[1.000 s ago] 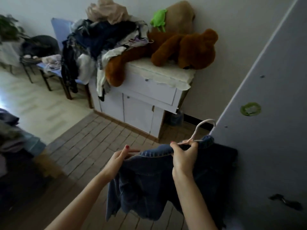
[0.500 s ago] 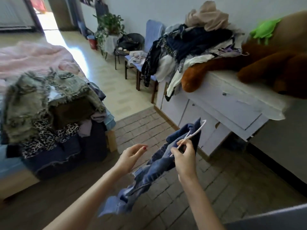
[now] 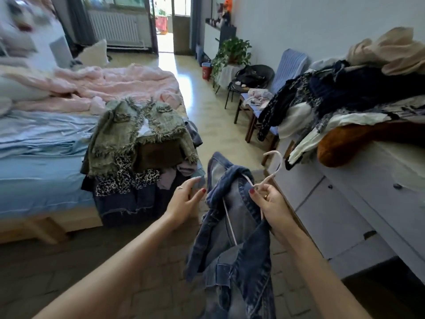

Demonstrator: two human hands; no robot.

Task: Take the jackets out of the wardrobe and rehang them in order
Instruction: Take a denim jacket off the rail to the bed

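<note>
While the right hand (image 3: pixel 273 203) pinches the neck of a white plastic hanger (image 3: pixel 271 171), a blue denim jacket (image 3: pixel 232 238) hangs from it at near centre, over the brick floor. Hanger hook points up and right, one arm still inside the collar. Left hand (image 3: pixel 184 201) is just left of the jacket, fingers loose and spread, holding nothing; cannot tell if fingertips touch the denim. Far left: bed with blue sheet (image 3: pixel 34 162), its near corner carrying a pile of jackets (image 3: pixel 138 153), green fringed one on top, leopard print and denim beneath. Right: white cabinet (image 3: pixel 345 203), doors and drawers closed, loose clothes heap (image 3: pixel 356 93) on top.
</note>
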